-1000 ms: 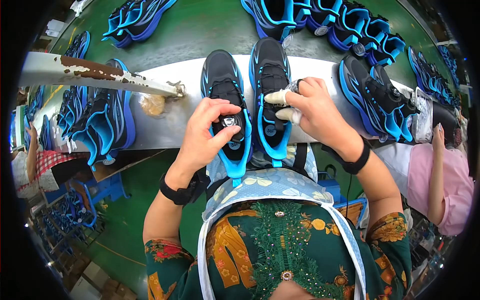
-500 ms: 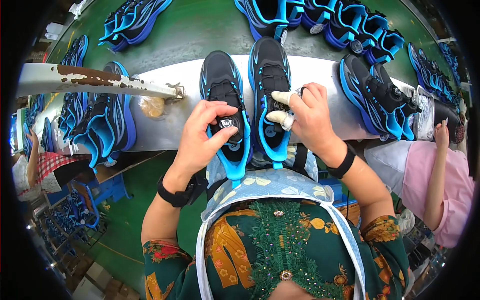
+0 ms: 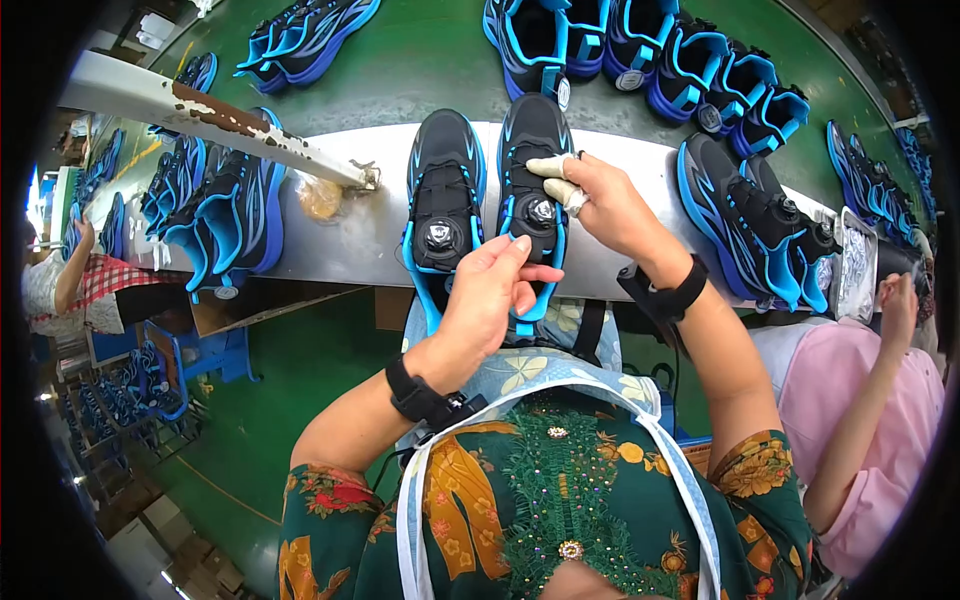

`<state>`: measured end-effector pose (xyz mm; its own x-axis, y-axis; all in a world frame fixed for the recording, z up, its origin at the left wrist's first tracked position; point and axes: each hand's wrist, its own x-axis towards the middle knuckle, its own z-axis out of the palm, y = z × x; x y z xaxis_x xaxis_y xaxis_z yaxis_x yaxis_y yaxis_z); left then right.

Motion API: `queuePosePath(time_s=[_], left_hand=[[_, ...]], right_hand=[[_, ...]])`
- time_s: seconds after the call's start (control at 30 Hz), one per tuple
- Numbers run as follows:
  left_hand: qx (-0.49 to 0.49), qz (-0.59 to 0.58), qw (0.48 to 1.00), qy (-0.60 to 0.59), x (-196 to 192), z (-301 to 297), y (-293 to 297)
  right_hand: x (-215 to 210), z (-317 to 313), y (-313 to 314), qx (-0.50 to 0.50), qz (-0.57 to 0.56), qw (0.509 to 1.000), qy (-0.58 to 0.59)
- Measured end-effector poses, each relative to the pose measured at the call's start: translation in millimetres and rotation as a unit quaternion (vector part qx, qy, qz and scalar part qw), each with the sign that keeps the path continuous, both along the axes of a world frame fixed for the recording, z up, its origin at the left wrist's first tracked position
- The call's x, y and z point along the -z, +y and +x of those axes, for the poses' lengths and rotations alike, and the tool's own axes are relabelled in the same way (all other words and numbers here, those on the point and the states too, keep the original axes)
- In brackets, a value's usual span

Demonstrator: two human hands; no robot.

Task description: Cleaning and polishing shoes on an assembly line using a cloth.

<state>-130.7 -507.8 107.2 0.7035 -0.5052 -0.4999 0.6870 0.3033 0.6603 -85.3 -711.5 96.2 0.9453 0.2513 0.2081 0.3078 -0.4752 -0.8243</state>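
Two black and blue sneakers stand side by side, toes away from me, on a pale steel bench (image 3: pixel 350 240). The left sneaker (image 3: pixel 440 190) has a round dial closure on its tongue. My left hand (image 3: pixel 495 290) grips the heel end of the right sneaker (image 3: pixel 535 150), thumb and fingers curled near its dial. Over that shoe's tongue my right hand (image 3: pixel 600 205) presses a folded white cloth (image 3: pixel 555 175). Both wrists wear black bands.
More black and blue sneakers lie on the green belt (image 3: pixel 420 60) beyond the bench and on the bench's left (image 3: pixel 225 215) and right (image 3: pixel 750 215). A worn white bar (image 3: pixel 210 110) slants across the left. A person in pink (image 3: pixel 870 400) sits at my right, another at far left.
My left hand has left the left sneaker's dial and moved right to the right sneaker's heel. My right hand with the cloth has slid up along that shoe's tongue.
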Motion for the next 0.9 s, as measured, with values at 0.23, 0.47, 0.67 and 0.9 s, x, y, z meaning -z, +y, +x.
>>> queuePosePath(time_s=[0.23, 0.47, 0.67, 0.9], left_hand=[[-0.018, -0.006, 1.000, 0.018, 5.2, -2.1, -2.8], [0.016, 0.016, 1.000, -0.012, -5.5, -9.4, 4.4], [-0.014, 0.402, 0.760, -0.511, -54.7, 22.4, 64.0], [0.020, 0.183, 0.939, -0.292, -4.7, 47.9, 77.7]], right_hand=[[-17.3, -6.6, -5.8, -0.114, -0.018, 0.993, -0.034], [-16.7, -35.2, 35.5, 0.144, -0.112, 0.969, -0.166], [-23.6, -27.4, 0.7, 0.100, 0.006, 0.992, 0.080], [-37.4, 10.4, 30.4, 0.024, -0.049, 0.996, 0.068]])
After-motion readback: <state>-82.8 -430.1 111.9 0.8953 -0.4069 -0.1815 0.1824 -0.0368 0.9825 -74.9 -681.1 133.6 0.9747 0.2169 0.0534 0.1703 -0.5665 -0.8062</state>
